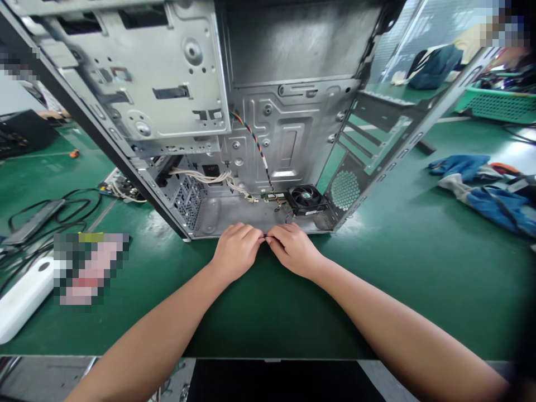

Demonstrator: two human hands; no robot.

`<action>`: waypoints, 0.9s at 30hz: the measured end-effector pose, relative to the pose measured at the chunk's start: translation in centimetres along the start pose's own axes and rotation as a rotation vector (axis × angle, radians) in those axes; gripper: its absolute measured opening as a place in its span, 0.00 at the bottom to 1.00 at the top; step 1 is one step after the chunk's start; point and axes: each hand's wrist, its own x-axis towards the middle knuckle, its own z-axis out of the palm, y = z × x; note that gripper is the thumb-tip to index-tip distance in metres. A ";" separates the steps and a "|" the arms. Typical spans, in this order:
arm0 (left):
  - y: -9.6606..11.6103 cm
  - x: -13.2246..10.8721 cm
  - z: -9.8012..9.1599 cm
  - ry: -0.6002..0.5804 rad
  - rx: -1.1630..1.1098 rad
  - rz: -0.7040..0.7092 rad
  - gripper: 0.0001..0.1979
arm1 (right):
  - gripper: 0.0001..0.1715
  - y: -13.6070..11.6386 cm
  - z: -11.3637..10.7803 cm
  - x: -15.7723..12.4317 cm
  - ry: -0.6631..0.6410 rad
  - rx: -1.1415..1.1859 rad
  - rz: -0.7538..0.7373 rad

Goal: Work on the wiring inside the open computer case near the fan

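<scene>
Bare grey metal walls the open computer case [293, 131], and both forearms reach straight toward its lower edge from the near side of the green, smooth-topped bench [389, 268]. The left hand [238, 251] and the right hand [296, 250] meet knuckles up, wrists angled inward. Fingers curled, each hand pinches a small dark piece [265, 235] between thumb and fingertips; it is mostly covered, too small to identify. It sits just at the lower lip of the case, near the middle; whether the hands touch that lip, I cannot tell.

Open bench lies between the forearms and to the right of the case, as far as the crumpled blue-and-white cloth [489, 192]. On the left, the long white rounded object [29, 296] lies near the bench's front edge, well apart from the left hand.

Inside the case, the square black fan with round blades [306, 198] rests on the sheet-metal floor, beside the panel with a honeycomb vent [345, 188]. The thin twisted black, orange and blue cable [256, 142] hangs down behind the hands. Left of it runs the loose off-white wire bundle [209, 177], near a wall punched with small holes.
</scene>
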 end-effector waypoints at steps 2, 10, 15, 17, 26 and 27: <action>0.0 0.0 0.0 -0.007 -0.002 -0.006 0.11 | 0.10 0.0 0.0 0.0 0.001 -0.002 -0.002; -0.1 0.1 0.1 -0.039 -0.062 -0.027 0.11 | 0.11 0.2 0.1 0.0 0.025 0.005 -0.012; -0.1 0.0 0.2 -0.009 -0.086 -0.054 0.11 | 0.10 0.2 0.0 0.0 0.048 0.010 0.003; -0.1 0.0 0.1 0.023 -0.089 -0.065 0.11 | 0.10 0.2 -0.1 0.0 0.058 0.006 0.009; -0.1 0.0 0.0 0.041 -0.051 -0.033 0.11 | 0.13 0.2 0.0 0.1 0.055 0.009 -0.001; -0.1 0.0 0.0 0.039 -0.052 -0.029 0.11 | 0.13 0.2 0.0 0.0 0.051 0.008 -0.001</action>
